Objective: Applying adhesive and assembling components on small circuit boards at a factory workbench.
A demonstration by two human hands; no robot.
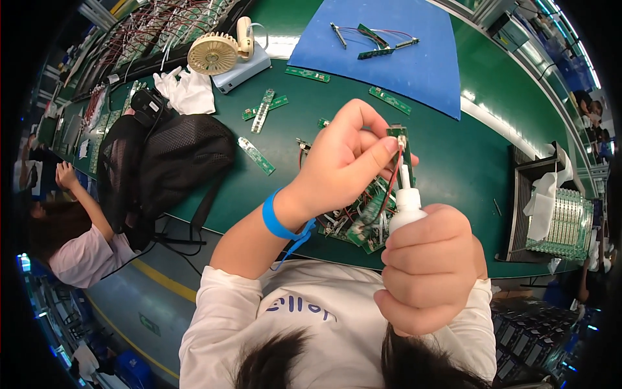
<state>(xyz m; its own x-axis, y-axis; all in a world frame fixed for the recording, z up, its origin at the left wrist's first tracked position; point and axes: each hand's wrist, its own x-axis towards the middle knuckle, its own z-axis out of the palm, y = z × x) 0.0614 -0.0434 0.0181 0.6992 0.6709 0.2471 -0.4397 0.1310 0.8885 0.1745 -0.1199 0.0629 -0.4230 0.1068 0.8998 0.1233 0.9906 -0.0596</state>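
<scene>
- Head view: left hand [346, 162] pinches a small green circuit board [400, 146] between thumb and fingertips, lifted clear of the desk [453, 162] and held upright, apparently so its top end faces the nozzle.
- Red and dark wires [390, 185] hang from the board down toward the pile below; they seem slack.
- Right hand [431, 266] is clenched round a white squeeze bottle [407, 206], nozzle up, tip touching or just short of the board; cannot tell which. The fist grip suits squeezing out a small dose.
- Blue wrist strap [277, 217] on the left wrist, cord trailing, likely for static grounding.
- Heap of wired green boards [359, 223] lies at the desk's near edge, directly under the hands, so within easy reach.
- Single narrow board strips [258, 155] lie scattered toward mid-desk, apart from the heap.
- Blue mat [395, 58] at the far edge carries a few wired parts.
- Small cream fan [214, 53] and white gloves [188, 91] sit near the far left corner; black mesh bag [165, 162] drapes over the left edge.
- Tray of green boards [560, 217] stands at the right edge.
- Another person [71, 240] sits beyond the left edge.
</scene>
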